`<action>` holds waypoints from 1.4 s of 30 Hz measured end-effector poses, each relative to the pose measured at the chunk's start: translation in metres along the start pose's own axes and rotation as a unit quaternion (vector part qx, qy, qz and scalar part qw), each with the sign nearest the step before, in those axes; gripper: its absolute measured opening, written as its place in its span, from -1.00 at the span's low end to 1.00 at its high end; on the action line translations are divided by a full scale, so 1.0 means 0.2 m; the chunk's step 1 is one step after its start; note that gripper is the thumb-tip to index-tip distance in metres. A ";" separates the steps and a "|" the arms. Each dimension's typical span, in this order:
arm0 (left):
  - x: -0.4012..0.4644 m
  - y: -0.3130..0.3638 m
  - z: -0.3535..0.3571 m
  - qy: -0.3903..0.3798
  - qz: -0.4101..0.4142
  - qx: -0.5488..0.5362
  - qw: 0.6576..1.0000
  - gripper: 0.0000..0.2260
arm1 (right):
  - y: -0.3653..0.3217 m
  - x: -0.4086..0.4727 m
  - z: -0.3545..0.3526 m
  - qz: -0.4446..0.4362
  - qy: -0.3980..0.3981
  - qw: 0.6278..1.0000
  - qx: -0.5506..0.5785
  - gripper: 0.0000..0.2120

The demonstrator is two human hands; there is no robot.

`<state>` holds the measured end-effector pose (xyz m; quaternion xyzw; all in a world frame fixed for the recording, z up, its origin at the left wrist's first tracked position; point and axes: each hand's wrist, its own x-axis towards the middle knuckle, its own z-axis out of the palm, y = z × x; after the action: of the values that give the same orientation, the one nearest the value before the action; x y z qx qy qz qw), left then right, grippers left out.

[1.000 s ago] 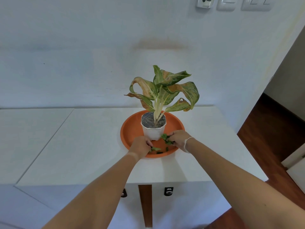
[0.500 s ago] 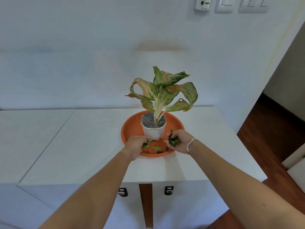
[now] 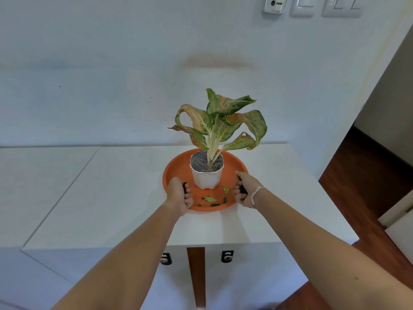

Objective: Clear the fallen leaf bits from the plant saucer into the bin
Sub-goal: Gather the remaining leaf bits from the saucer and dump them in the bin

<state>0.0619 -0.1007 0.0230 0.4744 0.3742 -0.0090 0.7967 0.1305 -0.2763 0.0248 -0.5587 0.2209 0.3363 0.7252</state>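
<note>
An orange plant saucer (image 3: 176, 171) sits on the white table and carries a white pot (image 3: 206, 179) with a green and yellow plant (image 3: 223, 121). Several green leaf bits (image 3: 210, 199) lie on the saucer's near part, in front of the pot. My left hand (image 3: 178, 198) is at the saucer's left front edge, fingers curled round dark leaf bits. My right hand (image 3: 244, 190) is at the right front edge and also grips a bunch of leaf bits. No bin is in view.
The white table (image 3: 125, 198) ends at a right edge above a dark wooden floor (image 3: 368, 175). The wall stands close behind the plant. Two dark handles (image 3: 227, 256) sit on the cabinet front below. Wall switches (image 3: 301, 5) are at the top.
Both hands have moved apart from the middle of the saucer to its left and right front edges, each now closed round leaf bits. Loose bits remain between them.
</note>
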 end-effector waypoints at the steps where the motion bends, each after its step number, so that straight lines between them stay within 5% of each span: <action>1: 0.00 0.00 0.00 0.000 0.000 0.002 1.000 -0.78 | 0.00 0.01 0.00 -0.013 0.003 1.000 -0.016 -0.59; 16: 0.03 0.02 -0.02 -0.049 0.061 0.020 0.997 -0.78 | -0.02 0.02 -0.02 -0.050 -0.058 0.996 -0.044 -0.83; 20: 0.02 0.02 -0.01 -0.038 0.066 0.012 0.997 -0.78 | -0.03 0.02 -0.01 -0.097 0.004 0.983 -0.154 -0.80; 22: 0.02 0.01 -0.01 -0.031 0.068 0.020 0.997 -0.77 | -0.04 0.04 0.00 -0.167 0.065 0.937 -0.300 -0.71; 25: 0.02 0.01 -0.01 -0.034 0.073 0.034 0.996 -0.74 | -0.03 0.06 0.01 -0.261 0.111 0.812 -0.510 -0.67; 31: 0.04 0.01 -0.01 -0.044 0.065 0.051 0.996 -0.78 | 0.00 0.07 0.03 -0.234 0.082 0.669 -0.700 -0.72; 36: 0.03 0.03 -0.02 -0.028 0.062 0.083 0.994 -0.74 | 0.00 0.05 0.07 -0.212 0.073 0.609 -0.761 -0.58; 42: 0.04 0.04 -0.04 -0.005 0.130 0.256 0.958 -0.62 | -0.02 -0.02 0.12 -0.179 0.046 0.619 -0.763 -0.59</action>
<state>0.0657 -0.0885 0.0221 0.7069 0.2904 -0.0035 0.6450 0.1290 -0.2545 0.0370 -0.9546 -0.1862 0.2211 0.0722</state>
